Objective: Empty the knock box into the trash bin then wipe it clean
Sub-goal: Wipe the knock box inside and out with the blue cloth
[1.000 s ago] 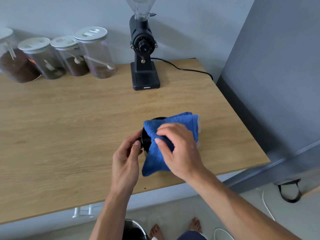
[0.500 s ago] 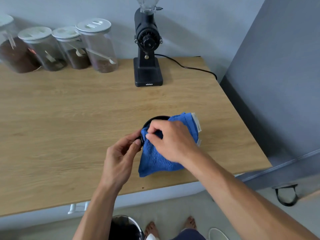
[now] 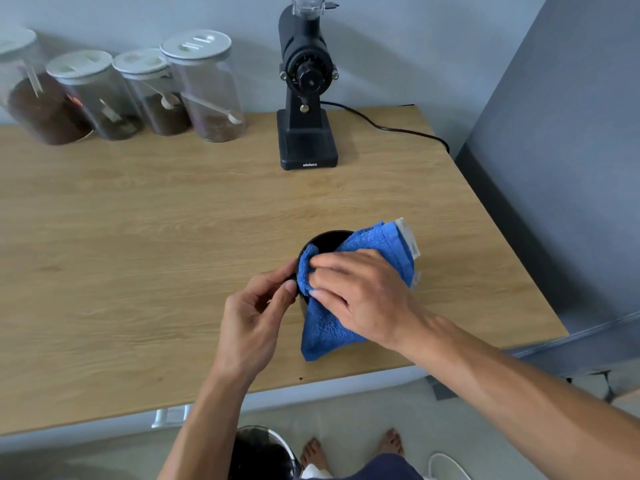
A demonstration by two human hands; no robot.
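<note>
A black round knock box (image 3: 325,241) stands on the wooden table (image 3: 138,237) near its front right part. A blue towel (image 3: 374,247) is draped over it and hides most of it; only the far rim shows. My right hand (image 3: 360,292) presses the towel onto the box's near left rim, fingers spread over the cloth. My left hand (image 3: 256,313) pinches the box's left side with thumb and fingers. Below the table edge, between my arms, the dark open trash bin (image 3: 259,452) stands on the floor.
A black coffee grinder (image 3: 306,98) with its cable (image 3: 388,128) stands at the back of the table. Several lidded jars (image 3: 204,88) of coffee line the back left. A grey wall panel (image 3: 561,168) rises right of the table. My bare feet (image 3: 349,448) show below.
My right hand has slid the towel left across the box, from its top to the left rim. My left hand keeps its hold on the box's side.
</note>
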